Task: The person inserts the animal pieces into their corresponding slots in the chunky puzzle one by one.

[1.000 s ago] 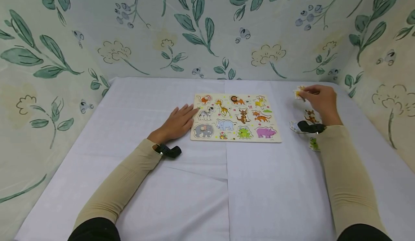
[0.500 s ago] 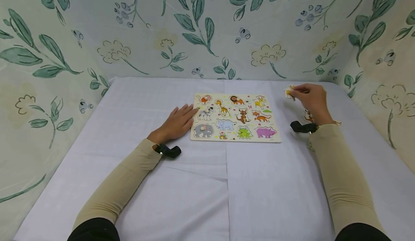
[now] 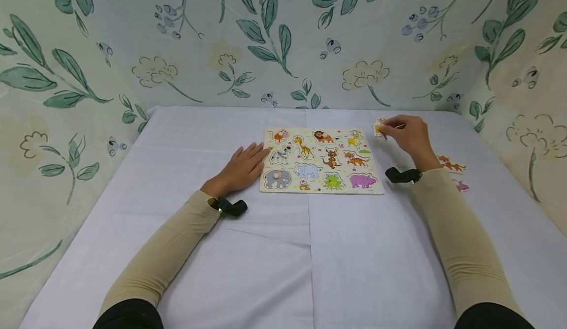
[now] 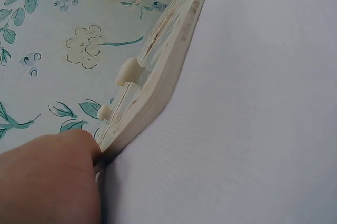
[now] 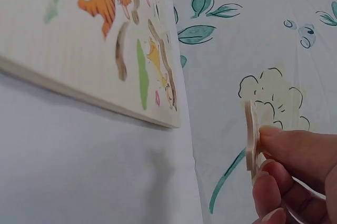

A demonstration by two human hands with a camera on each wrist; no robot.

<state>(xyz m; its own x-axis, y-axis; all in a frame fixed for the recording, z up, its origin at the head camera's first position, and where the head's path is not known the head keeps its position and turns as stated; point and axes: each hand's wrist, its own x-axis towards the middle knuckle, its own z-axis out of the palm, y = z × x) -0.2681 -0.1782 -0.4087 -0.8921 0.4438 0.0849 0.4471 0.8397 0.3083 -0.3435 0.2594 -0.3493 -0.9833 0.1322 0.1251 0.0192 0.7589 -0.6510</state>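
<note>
A wooden animal puzzle board (image 3: pixel 341 187) lies on the white cloth, with pictures of an elephant, a zebra, a giraffe and several other animals. My left hand (image 3: pixel 239 168) rests flat at its left edge, fingers straight and fingertips on the rim. Beyond the board's upper right corner, my right hand (image 3: pixel 409 137) pinches a small yellow animal puzzle piece (image 3: pixel 378 127) between thumb and fingers. In the right wrist view the piece (image 5: pixel 251 137) is seen nearly edge-on, held upright. The right wrist view also shows the board's corner with a yellow animal picture (image 5: pixel 157 63) beside a green patch.
To the right, a tiger piece (image 3: pixel 451 163) and a purple piece (image 3: pixel 460 185) lie on the cloth by the right sleeve (image 3: pixel 456 230). Other loose pieces there are hidden behind the arm. A leaf-patterned cloth (image 3: pixel 190 68) hangs behind the table. Each wrist wears a black strap (image 3: pixel 403 175).
My right hand has carried the yellow puzzle piece leftward, closer to the board, uncovering the tiger and purple pieces. The left hand has stayed in place on the board's edge.
</note>
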